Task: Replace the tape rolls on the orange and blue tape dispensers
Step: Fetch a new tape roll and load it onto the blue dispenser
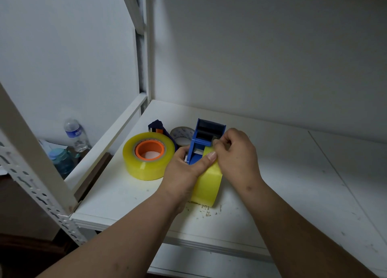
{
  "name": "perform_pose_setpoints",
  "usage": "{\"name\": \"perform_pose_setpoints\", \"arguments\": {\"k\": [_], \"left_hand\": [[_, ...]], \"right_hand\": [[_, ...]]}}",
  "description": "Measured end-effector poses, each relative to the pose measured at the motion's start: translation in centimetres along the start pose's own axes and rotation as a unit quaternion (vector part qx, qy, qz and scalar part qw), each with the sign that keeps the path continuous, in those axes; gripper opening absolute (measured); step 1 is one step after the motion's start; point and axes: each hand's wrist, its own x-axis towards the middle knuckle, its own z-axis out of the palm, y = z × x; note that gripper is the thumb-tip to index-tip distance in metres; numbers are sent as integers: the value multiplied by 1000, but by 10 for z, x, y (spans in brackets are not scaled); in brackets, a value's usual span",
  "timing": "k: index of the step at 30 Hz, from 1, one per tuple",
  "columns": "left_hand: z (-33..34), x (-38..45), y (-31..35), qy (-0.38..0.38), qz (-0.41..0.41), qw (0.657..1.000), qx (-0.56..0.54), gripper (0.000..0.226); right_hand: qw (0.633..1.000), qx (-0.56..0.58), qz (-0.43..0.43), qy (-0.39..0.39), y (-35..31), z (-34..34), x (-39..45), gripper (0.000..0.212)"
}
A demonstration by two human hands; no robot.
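The blue tape dispenser (204, 140) stands on the white shelf board (293, 173) and serves as the reference point. A yellow tape roll (207, 182) is seated in the dispenser on its near side, standing on edge.

The left hand (184, 173) grips the dispenser from the left, its thumb (206, 159) laid across the top of the yellow tape roll. The right hand (236, 154) is closed in a pinch at the dispenser's upper right edge, fingertips curled together over the roll; what lies between the fingertips cannot be resolved.

To the left of the dispenser, a second yellow tape roll (148, 155) lies flat on the shelf board with an orange core piece (149, 149) seated in its centre. Behind that roll, a dark blue and orange object (157, 127) stands partly hidden. Between it and the dispenser, touching or just beside the dispenser's left wall, lies a grey tape roll (182, 134) with blue print on its face; the print is too small to read.

Farther left, beyond the shelf frame upright (37, 150), stands a clear water bottle (75, 135) with a blue label; the label text is not legible. A blue-capped container (61, 160) stands beside it.
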Motion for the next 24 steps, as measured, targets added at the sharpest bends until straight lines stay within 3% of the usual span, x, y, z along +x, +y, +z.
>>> {"name": "perform_pose_setpoints", "arguments": {"k": [5, 14, 24], "left_hand": [[-4, 6, -4, -15, -4, 999, 48, 40], [-11, 6, -12, -57, -15, 998, 28, 70], [-15, 14, -12, -56, 25, 994, 86, 35]], "right_hand": [[996, -52, -74, 24, -3, -5, -1, 13], [994, -96, -56, 19, -5, -5, 3, 19], [960, -234, -150, 33, -7, -8, 13, 17]]}}
